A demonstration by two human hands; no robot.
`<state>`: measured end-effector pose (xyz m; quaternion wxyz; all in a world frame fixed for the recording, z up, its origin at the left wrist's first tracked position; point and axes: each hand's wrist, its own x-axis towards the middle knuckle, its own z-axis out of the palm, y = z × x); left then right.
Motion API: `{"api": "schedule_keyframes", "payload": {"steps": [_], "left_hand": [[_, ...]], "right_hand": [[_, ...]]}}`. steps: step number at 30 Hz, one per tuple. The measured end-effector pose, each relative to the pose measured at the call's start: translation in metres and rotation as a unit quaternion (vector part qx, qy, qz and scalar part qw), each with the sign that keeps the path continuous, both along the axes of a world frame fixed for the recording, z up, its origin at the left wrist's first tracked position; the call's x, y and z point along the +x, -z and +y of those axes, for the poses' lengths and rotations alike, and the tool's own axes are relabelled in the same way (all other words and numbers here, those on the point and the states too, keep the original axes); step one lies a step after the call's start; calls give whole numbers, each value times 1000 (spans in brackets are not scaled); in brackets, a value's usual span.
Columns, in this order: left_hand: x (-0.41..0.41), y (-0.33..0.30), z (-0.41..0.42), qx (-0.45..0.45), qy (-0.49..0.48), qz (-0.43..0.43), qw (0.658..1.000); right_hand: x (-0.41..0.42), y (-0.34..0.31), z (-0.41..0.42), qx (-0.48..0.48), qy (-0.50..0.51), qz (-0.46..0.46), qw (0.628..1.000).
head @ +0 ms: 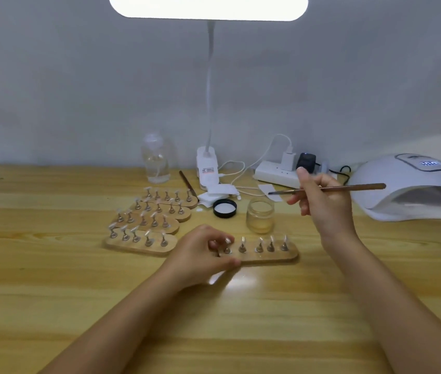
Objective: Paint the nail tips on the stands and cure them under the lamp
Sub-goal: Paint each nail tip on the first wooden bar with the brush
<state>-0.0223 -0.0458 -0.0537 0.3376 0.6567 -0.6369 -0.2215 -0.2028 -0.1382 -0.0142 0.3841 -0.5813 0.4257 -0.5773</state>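
A wooden stand point(270, 257) with several nail tips on metal holders lies at the table's middle. My left hand point(203, 253) grips its left end, fingers curled over the edge near the first holder. My right hand point(322, 203) is raised above and to the right, pinching a thin brush point(349, 188) that lies level with its bristle end pointing left, above an open glass jar point(260, 215) of yellowish gel. Several more stands point(143, 228) with nail tips are stacked stepwise at the left. The white curing lamp point(413, 187) sits at the right.
The jar's black lid point(224, 208) lies beside it, near white wipes point(218, 194). A clip desk lamp point(208, 168), a clear bottle point(156, 161), a power strip point(278, 172) with cables and a second brush point(188, 183) stand along the back wall.
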Motion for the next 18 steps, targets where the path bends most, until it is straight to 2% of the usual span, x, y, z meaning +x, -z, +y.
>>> {"api": "schedule_keyframes", "payload": {"steps": [6,10,18], "left_hand": [[4,5,-3,-56,-3,66,996],[3,5,-3,-60,-13,63,996],[2,6,-4,-68,-10,71,995]], "right_hand": [[-4,0,-15,16,7,83,996],[5,-5,-27,15,-1,165,986],[31,-4,-41,-16,6,399,917]]}}
